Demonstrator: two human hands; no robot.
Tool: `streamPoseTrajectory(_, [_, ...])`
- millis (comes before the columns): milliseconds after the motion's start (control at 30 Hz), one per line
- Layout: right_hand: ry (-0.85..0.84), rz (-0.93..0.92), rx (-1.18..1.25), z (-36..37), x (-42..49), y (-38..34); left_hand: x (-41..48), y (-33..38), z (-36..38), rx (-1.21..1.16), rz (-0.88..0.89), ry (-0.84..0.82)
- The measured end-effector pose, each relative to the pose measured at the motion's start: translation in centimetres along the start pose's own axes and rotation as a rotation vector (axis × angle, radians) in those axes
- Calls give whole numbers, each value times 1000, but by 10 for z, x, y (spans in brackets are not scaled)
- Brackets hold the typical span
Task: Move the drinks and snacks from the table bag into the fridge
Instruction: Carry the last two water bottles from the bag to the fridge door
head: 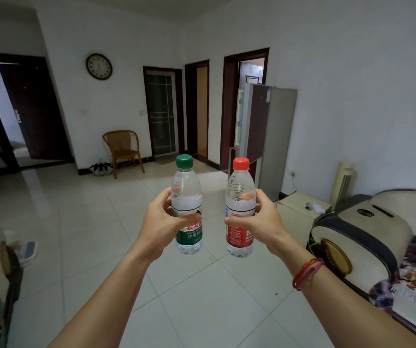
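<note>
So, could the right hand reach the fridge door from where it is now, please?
Probably not: the right hand is shut around the red-capped bottle, and the fridge stands across open floor, well beyond it.

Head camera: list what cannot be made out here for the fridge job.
- Fridge interior: its open door is seen nearly edge-on and hides the shelves.
- Table and bag: outside the frame.
- Green-capped bottle label: partly covered by the left hand.
- Red-capped bottle label: partly covered by the right hand.
- Wall clock: too small and blurred to read.
</note>
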State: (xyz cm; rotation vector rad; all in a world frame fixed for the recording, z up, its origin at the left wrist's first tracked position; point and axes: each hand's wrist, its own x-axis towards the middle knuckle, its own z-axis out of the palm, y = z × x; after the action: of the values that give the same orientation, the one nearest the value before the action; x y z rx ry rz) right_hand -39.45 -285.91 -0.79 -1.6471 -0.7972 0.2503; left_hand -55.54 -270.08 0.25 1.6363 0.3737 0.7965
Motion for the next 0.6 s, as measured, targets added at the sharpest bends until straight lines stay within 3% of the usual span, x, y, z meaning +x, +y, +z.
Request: streamPoseTrajectory(600, [-50, -44, -21, 16, 289, 82, 284, -90, 22, 23, -3, 73])
